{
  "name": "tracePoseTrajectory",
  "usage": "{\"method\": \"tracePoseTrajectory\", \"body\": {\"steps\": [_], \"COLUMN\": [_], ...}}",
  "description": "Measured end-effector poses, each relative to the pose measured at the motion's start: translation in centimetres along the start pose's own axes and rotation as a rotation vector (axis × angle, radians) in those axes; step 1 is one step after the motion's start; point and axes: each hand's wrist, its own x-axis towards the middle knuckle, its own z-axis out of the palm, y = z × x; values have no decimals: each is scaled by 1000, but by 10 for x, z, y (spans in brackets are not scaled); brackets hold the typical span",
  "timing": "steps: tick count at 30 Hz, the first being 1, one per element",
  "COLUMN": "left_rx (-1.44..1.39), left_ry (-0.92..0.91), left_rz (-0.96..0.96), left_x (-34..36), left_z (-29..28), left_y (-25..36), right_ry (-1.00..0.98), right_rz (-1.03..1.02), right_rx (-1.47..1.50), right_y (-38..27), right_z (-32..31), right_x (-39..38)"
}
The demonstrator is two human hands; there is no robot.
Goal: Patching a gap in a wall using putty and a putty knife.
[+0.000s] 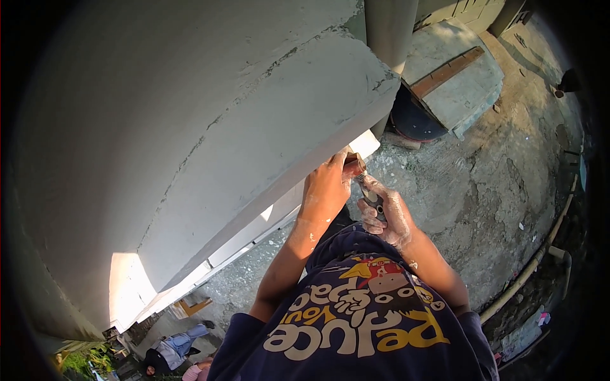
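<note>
In the head view, my right hand (393, 213) is closed around the dark handle of a scraper-like tool (379, 209), and its fingers are coated with pale dust. Just above it, my left hand (327, 181) has its fingers bent at the tool's upper end, beside the underside of a grey plastered ledge (305, 108). Whether those fingers grip the blade or something small on it is hidden. A cracked seam runs along the plaster above the ledge, and white flecks mark both my forearms.
Behind the pillar (387, 32), a pale board with a wooden strip (457, 76) covers a dark rounded container (413, 117). Cracked concrete ground (470, 190) lies right, edged by pipes (537, 267). Lower left are a person in jeans (181, 343) and another in a pink striped top (194, 371).
</note>
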Motion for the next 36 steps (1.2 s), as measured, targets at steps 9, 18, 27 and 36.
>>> {"method": "tracePoseTrajectory", "body": {"steps": [9, 18, 27, 36], "left_rx": [-60, -32, -68, -111], "left_ry": [-106, -58, -95, -173], "left_rz": [-92, -100, -98, -62], "left_x": [-4, -5, -4, -13], "left_z": [-12, -16, -32, -21], "left_y": [-1, -9, -22, -28], "right_ry": [-23, -49, -75, -82], "right_rz": [0, 3, -29, -67], "right_rx": [-32, -45, -9, 19], "right_y": [3, 6, 20, 29], "right_z": [2, 3, 6, 5], "right_x": [-2, -5, -3, 5]}}
